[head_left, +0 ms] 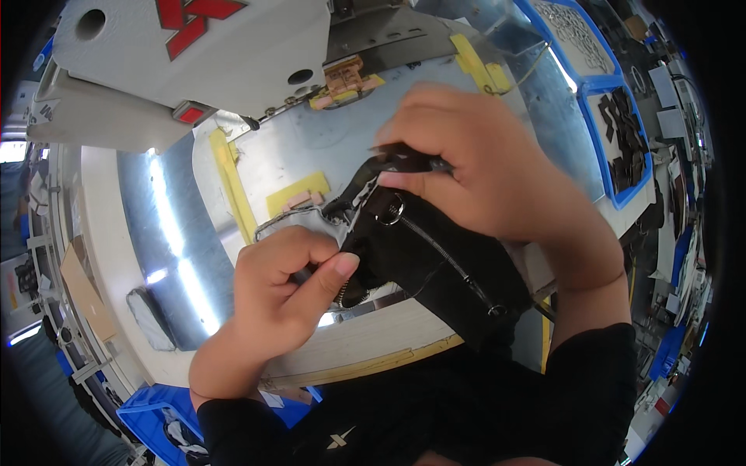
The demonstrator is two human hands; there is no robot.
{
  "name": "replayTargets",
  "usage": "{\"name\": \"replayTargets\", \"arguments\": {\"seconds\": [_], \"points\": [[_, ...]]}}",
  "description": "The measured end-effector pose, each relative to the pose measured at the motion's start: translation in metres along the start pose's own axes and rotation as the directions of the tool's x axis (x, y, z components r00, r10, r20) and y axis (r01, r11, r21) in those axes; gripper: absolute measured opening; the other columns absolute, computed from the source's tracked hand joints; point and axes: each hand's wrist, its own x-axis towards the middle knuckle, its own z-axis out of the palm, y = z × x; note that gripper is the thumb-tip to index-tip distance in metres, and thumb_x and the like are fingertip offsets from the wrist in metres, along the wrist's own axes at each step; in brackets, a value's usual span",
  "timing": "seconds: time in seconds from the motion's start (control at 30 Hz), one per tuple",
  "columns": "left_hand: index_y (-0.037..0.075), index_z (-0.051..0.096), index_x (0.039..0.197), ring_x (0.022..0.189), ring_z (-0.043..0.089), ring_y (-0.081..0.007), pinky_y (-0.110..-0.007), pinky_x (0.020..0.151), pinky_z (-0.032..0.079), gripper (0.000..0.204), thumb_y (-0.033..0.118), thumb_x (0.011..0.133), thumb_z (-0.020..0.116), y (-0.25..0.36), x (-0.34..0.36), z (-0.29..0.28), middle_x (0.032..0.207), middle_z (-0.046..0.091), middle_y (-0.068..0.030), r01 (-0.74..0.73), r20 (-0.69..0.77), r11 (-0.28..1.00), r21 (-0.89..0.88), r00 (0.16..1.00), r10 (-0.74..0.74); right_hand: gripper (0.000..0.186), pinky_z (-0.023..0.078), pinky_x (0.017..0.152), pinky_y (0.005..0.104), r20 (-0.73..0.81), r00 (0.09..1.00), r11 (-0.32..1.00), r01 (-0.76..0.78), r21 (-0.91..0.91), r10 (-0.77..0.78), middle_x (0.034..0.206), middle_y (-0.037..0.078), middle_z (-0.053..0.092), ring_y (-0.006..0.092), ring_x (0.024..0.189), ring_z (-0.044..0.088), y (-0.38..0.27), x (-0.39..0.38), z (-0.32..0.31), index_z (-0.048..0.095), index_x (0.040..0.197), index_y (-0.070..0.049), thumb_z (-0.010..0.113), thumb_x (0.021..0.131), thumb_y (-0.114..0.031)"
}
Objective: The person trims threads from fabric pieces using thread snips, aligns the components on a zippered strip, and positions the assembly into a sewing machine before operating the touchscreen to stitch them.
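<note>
Both hands grip a black fabric bag [439,287] with zips, metal rings and a pale grey lining [330,225], held over the near edge of the sewing machine's bed. My left hand [291,287] pinches an opened zipped edge, its thumb pressed on the dark fabric. Higher and to the right, my right hand [454,159] is closed on the bag's upper edge, thumb beside a dark tab with a ring; some fingertips are hidden or blurred.
A large grey sewing machine [116,70] stands at the back left, above yellow guide pieces [299,190]. Blue trays [629,190] hold metal fittings and dark strips at the right. A small grey pouch [148,314] lies left; a blue crate [144,400] sits below the table [373,342].
</note>
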Motion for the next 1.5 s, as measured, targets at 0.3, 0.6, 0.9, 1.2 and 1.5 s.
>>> {"name": "replayTargets", "arguments": {"seconds": [0.3,0.6,0.9,1.2,1.5], "points": [[-0.003,0.07,0.096,0.065,0.05,-0.0035,-0.021,0.058,0.04,0.003,0.0,0.096,0.071,-0.001,-0.002,0.004,0.072,0.062,0.0017,0.212,-0.034,0.948,-0.236,0.974,-0.226,0.034,0.043,0.05,0.0323,0.083,0.99,0.876,0.143,-0.46,-0.118,0.086,0.006,0.058,0.0186,0.062,0.059,-0.05,-0.019,0.008,0.071,0.108,-0.001,0.08,0.079,-0.017],[-0.002,0.07,0.093,0.062,0.05,-0.0025,-0.02,0.054,0.039,0.006,0.002,0.094,0.074,-0.001,-0.004,0.006,0.069,0.062,0.0021,0.148,-0.084,0.977,-0.152,0.983,-0.162,0.02,0.035,0.046,0.0239,0.123,0.963,0.784,0.268,-0.559,-0.241,0.084,0.007,0.062,0.0105,0.056,0.051,-0.052,-0.023,0.016,0.074,0.096,0.002,0.072,0.078,-0.007],[0.0,0.069,0.09,0.061,0.056,-0.0056,-0.021,0.055,0.043,0.006,0.0,0.092,0.075,-0.002,-0.005,0.007,0.069,0.065,-0.0014,0.046,-0.076,0.996,-0.075,0.996,-0.052,0.022,0.032,0.045,0.0239,0.087,0.958,0.784,0.274,-0.557,-0.273,0.083,0.005,0.063,0.0097,0.054,0.047,-0.049,-0.023,0.022,0.075,0.096,0.001,0.07,0.077,-0.009],[0.0,0.068,0.09,0.06,0.052,-0.0055,-0.022,0.054,0.04,0.006,0.0,0.093,0.073,-0.006,-0.008,0.009,0.069,0.062,-0.0003,0.055,-0.068,0.994,-0.098,0.996,-0.062,0.022,0.036,0.045,0.0265,0.004,0.96,0.846,0.249,-0.472,-0.28,0.084,0.006,0.063,0.0134,0.056,0.053,-0.041,-0.021,0.027,0.074,0.097,0.002,0.074,0.077,-0.007],[-0.004,0.07,0.097,0.065,0.05,-0.0029,-0.021,0.056,0.039,0.004,-0.001,0.095,0.071,-0.003,-0.008,0.009,0.073,0.062,0.002,0.148,-0.077,0.952,-0.269,0.982,-0.174,0.025,0.037,0.045,0.024,0.042,0.96,0.81,0.256,-0.527,-0.275,0.087,0.008,0.065,0.0116,0.057,0.054,-0.049,-0.027,0.02,0.075,0.1,0.003,0.076,0.076,-0.007]]}}
